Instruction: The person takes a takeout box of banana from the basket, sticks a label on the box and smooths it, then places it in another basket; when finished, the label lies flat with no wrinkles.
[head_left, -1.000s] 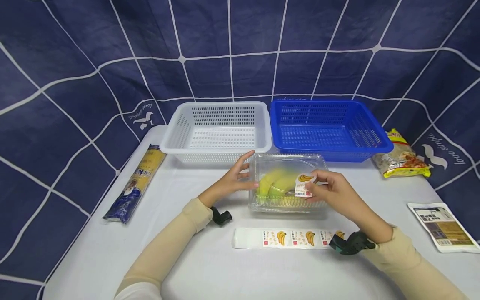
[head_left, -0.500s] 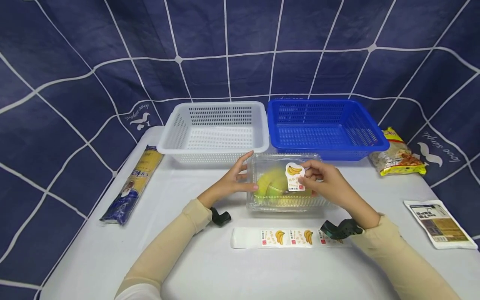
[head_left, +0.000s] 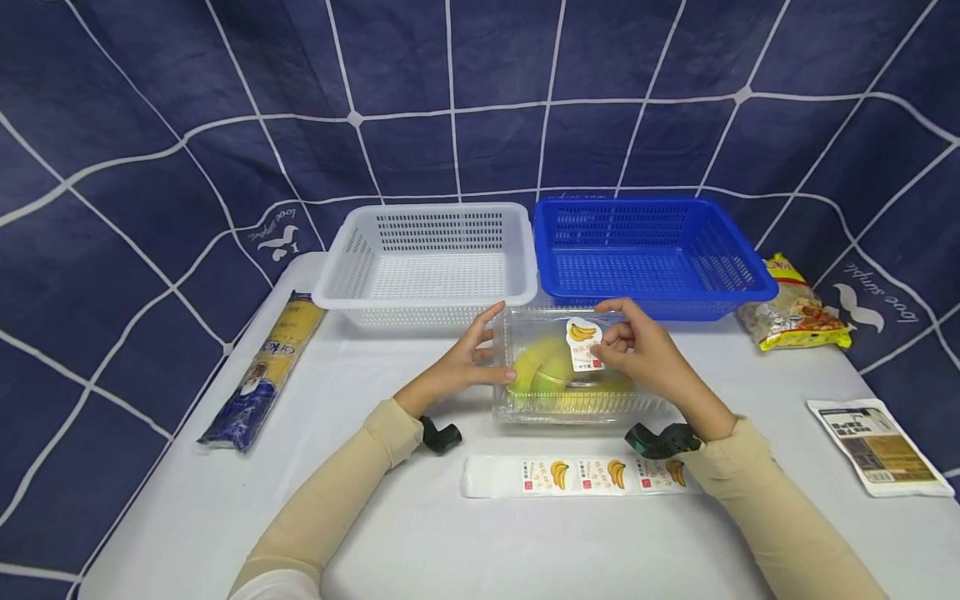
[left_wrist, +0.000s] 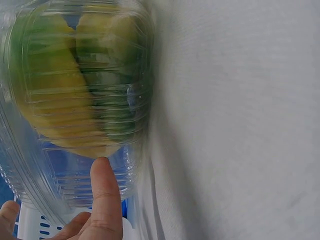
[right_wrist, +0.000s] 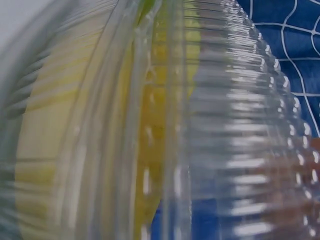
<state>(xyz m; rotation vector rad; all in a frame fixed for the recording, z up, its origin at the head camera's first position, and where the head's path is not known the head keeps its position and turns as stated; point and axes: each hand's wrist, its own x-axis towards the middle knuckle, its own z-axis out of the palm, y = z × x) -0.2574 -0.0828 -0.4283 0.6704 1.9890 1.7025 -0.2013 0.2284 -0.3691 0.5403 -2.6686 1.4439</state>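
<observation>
A clear plastic clamshell box (head_left: 630,400) with bananas (head_left: 551,367) inside stands on the white table. My left hand (head_left: 468,358) spreads along its left side, thumb on the front corner. In the left wrist view the straight thumb (left_wrist: 106,200) touches the ribbed wall. A white banana-picture label (head_left: 582,337) lies over the lid. My right hand (head_left: 637,346) is at the label's right edge, thumb tip on the label and forefinger stretched toward the lid's far edge. The right wrist view is filled by the ribbed box wall (right_wrist: 240,125).
A strip of banana labels (head_left: 555,477) lies in front of the box. Behind stand a white basket (head_left: 431,307) and a blue basket (head_left: 660,300). A pasta pack (head_left: 262,375) lies left; a yellow-edged bag (head_left: 798,312) and a flat pouch (head_left: 881,450) lie right.
My right hand has moved left with the label, turning it more upright over the lid. The forefinger has come off the label and stretched out. The left hand has stayed at the box.
</observation>
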